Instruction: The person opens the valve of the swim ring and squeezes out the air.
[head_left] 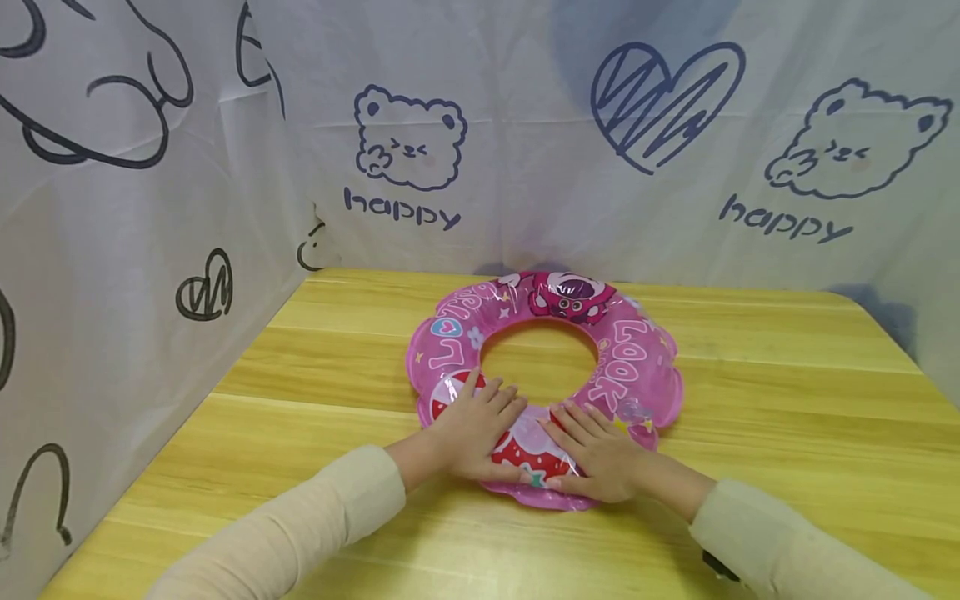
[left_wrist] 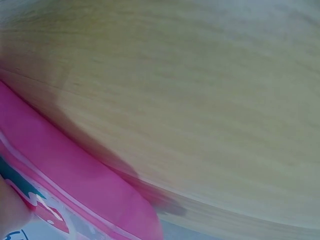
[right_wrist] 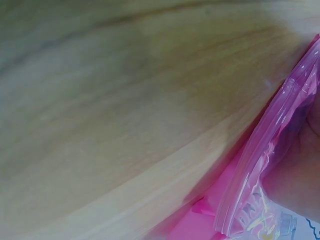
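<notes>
A pink inflatable swim ring (head_left: 637,342) with a scalloped edge, white lettering and a bear picture lies flat on the wooden table. Both hands rest on its near side. My left hand (head_left: 480,429) spreads its fingers over the front left of the tube, and my right hand (head_left: 596,454) lies over the front right, thumbs pointing toward each other. In the left wrist view the ring's pink side (left_wrist: 75,170) shows with a bit of the hand at the left edge. The right wrist view has the clear seam (right_wrist: 265,135) beside part of the right hand (right_wrist: 300,170).
The light wooden table (head_left: 315,358) extends around the ring on all sides. White cloth (head_left: 525,183) with drawn hearts, bears and "happy" lettering hangs behind it and along the left. Something small and dark (head_left: 720,567) sits under the right cuff.
</notes>
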